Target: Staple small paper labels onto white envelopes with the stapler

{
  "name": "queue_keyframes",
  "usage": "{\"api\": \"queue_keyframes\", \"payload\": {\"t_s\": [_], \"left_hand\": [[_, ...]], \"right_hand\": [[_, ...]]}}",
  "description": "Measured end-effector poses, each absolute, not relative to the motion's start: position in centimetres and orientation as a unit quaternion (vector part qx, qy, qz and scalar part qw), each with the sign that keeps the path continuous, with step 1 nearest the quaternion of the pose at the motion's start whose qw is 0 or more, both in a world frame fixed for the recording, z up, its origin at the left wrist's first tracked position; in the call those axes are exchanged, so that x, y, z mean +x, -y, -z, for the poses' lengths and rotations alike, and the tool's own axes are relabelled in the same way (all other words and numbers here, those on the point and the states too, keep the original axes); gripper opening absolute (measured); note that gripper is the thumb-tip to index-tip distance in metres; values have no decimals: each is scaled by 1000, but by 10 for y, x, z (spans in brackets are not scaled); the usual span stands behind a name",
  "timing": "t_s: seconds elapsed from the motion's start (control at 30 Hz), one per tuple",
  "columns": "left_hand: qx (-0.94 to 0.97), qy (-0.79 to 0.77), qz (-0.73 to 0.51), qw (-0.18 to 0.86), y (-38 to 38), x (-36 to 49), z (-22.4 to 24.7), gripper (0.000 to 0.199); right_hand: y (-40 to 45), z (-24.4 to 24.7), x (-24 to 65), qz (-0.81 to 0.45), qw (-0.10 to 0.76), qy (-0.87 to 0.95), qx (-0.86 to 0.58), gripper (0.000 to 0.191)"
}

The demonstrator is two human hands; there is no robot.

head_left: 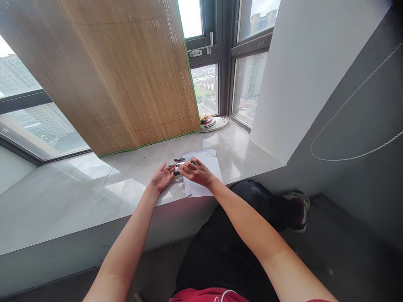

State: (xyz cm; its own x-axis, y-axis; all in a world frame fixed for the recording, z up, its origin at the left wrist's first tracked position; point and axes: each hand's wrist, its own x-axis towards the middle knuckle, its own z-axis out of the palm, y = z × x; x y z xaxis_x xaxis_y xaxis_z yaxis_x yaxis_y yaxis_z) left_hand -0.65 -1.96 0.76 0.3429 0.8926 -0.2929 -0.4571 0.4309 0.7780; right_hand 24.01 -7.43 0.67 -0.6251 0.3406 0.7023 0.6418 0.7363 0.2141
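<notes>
My right hand (197, 172) is wrapped round a stapler (179, 161) with dark and silver parts, held just above the window sill. Its top looks lifted away from its base, and my fingers cover part of it. At the stapler's left end is my left hand (162, 178), palm turned up, with thumb and fingers apart. Its fingertips reach the stapler's near side; whether they press on it I cannot tell. Beneath my right hand lies white paper (209, 167), with faint drawing near its far right corner and a curled near edge.
The glossy tiled sill (75, 201) runs along the windows. A bamboo blind (135, 75) with green edging hangs down to it at the left. Stacked plates (209, 122) stand in the far corner. A bead chain (340, 158) loops at the right.
</notes>
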Motion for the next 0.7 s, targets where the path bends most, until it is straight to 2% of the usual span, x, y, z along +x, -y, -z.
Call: {"api": "queue_keyframes", "payload": {"t_s": [0.13, 0.23, 0.3, 0.37, 0.43, 0.47, 0.53, 0.7], "left_hand": [[303, -376, -448, 752, 16, -9, -4, 33], [301, -375, -449, 753, 18, -8, -6, 32], [283, -358, -468, 756, 21, -4, -10, 38], [268, -344, -500, 748, 24, -1, -13, 54], [276, -342, -531, 724, 24, 1, -14, 67], [289, -341, -542, 711, 24, 1, -14, 68], [323, -337, -552, 691, 22, 0, -12, 58], [375, -355, -547, 659, 17, -5, -3, 24]], "right_hand": [[76, -6, 238, 191, 335, 875, -295, 43], [76, -6, 238, 140, 390, 843, -343, 44], [72, -7, 241, 88, 459, 783, -411, 39], [66, -9, 248, 0, 510, 710, -485, 32], [60, -11, 260, -104, 511, 657, -545, 32], [57, -12, 267, -146, 495, 643, -567, 34], [54, -13, 280, -189, 453, 633, -599, 37], [56, -14, 295, -204, 390, 638, -632, 45]]}}
